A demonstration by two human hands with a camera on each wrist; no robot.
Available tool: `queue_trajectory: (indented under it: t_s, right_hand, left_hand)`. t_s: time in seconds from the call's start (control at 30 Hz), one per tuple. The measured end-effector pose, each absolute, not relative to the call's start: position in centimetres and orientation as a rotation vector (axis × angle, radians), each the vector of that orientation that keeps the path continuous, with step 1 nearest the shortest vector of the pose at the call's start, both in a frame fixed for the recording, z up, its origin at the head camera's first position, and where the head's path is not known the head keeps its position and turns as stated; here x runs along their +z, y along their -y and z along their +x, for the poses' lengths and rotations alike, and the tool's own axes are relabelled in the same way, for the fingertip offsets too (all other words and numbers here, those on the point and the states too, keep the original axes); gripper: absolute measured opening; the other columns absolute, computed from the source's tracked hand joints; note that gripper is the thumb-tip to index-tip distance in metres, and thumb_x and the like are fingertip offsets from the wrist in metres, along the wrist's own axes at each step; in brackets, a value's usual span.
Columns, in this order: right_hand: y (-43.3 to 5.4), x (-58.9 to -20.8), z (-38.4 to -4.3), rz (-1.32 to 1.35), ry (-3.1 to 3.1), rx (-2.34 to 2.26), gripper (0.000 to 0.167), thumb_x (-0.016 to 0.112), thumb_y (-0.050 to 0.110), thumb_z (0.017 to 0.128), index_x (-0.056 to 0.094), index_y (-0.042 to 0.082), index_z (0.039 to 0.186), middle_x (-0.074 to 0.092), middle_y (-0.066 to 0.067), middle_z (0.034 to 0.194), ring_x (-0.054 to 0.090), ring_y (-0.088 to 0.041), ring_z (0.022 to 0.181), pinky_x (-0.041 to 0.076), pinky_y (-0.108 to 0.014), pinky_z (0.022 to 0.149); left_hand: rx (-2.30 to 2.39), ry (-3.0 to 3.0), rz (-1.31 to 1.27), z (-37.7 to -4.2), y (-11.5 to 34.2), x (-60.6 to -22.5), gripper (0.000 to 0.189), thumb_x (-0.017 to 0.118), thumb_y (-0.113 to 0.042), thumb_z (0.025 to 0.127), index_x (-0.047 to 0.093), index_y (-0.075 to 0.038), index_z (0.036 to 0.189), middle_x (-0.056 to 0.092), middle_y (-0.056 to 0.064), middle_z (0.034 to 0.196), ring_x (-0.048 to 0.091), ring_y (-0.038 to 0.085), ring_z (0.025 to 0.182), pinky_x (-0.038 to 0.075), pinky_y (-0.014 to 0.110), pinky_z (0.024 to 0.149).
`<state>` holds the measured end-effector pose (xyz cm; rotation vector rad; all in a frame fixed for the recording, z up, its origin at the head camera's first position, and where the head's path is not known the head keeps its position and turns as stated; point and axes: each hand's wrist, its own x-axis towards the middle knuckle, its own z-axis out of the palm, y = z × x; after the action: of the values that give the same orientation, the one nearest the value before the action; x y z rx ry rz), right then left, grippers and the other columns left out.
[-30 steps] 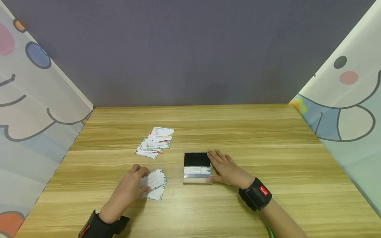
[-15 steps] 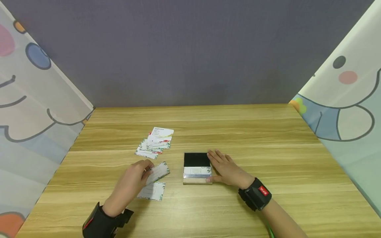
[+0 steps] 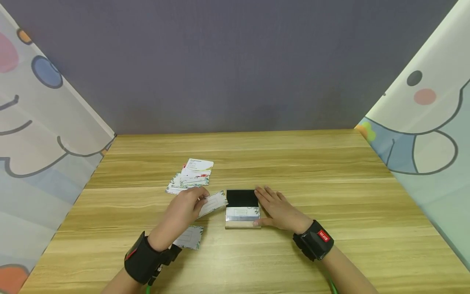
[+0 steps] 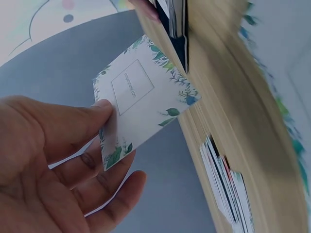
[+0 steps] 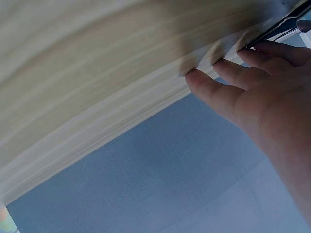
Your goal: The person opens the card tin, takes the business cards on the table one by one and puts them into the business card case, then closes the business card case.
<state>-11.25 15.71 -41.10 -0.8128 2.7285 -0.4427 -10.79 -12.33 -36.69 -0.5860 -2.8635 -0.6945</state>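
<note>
The card (image 4: pixel 133 92), one flat leaf-bordered rectangle, was pinched in the fingers of the left hand (image 3: pixel 183 207); the right hand (image 3: pixel 280 210), fingers straight, touched one black-lined case (image 3: pixel 241 199).

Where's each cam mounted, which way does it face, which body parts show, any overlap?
Head: worn on the head, facing forward and down at the table and card holder; left-hand grip, right-hand grip and forearms show.
Left wrist: on that wrist, facing along the hand to the held card, image tipped; left thumb and fingers show.
Right wrist: on that wrist, facing across the table toward the grey backdrop, also tipped; right fingers show.
Shared: held card, head and left wrist.
</note>
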Motion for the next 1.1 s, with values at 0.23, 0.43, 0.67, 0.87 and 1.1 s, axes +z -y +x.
queue_trajectory:
  t_s: [0.23,0.43,0.67,0.87,1.1]
  right_hand:
    - [-15.8,-41.1,-11.2,-0.811,-2.726,-0.457,0.089,0.053,0.056,0.082,0.021,0.000,0.144,0.015,-0.015,0.152,0.011,-0.037,0.139,0.017,-0.058,0.107]
    - [-15.7,-41.2,-11.3,-0.821,-2.731,-0.451,0.090,0.054,0.056,0.082,0.021,0.000,0.144,0.015,-0.015,0.152,0.011,-0.037,0.139,0.017,-0.058,0.107]
    - [-15.7,-41.3,-11.3,-0.820,-2.739,-0.463,0.090,0.054,0.056,0.081,0.022,-0.001,0.143,0.017,-0.016,0.151,0.012,-0.037,0.139,0.018,-0.058,0.106]
    - [-15.7,-41.3,-11.3,-0.819,-2.731,-0.467,0.092,0.054,0.057,0.081,0.019,-0.001,0.144,0.015,-0.016,0.152,0.011,-0.037,0.139,0.018,-0.059,0.106]
    - [-15.7,-41.3,-11.3,-0.817,-2.732,-0.449,0.091,0.052,0.058,0.081,0.021,-0.002,0.143,0.015,-0.016,0.152,0.011,-0.037,0.139,0.018,-0.058,0.106]
  left_hand:
    - [-0.756,2.852,-0.664,-11.7,10.7,-36.7,0.011,0.066,0.000,0.080,0.066,-0.008,0.088,0.066,0.004,0.083,0.058,0.011,0.070,0.046,0.024,0.060]
    - [-0.809,2.872,-0.702,-12.4,9.3,-36.5,0.010,0.065,-0.003,0.082,0.067,-0.009,0.090,0.067,0.003,0.086,0.054,0.009,0.067,0.043,0.022,0.058]
    - [-0.853,2.839,-0.783,-13.0,7.5,-36.5,0.010,0.064,-0.006,0.084,0.068,-0.010,0.093,0.068,0.003,0.090,0.059,0.011,0.072,0.046,0.023,0.060]
    - [-0.885,2.831,-0.878,-13.4,6.6,-37.1,0.011,0.063,-0.006,0.084,0.068,-0.008,0.094,0.068,0.004,0.091,0.062,0.011,0.077,0.048,0.023,0.064]
    - [-0.876,2.851,-0.919,-13.4,6.3,-38.0,0.011,0.063,-0.005,0.085,0.068,-0.008,0.094,0.068,0.004,0.090,0.060,0.008,0.074,0.046,0.021,0.062]
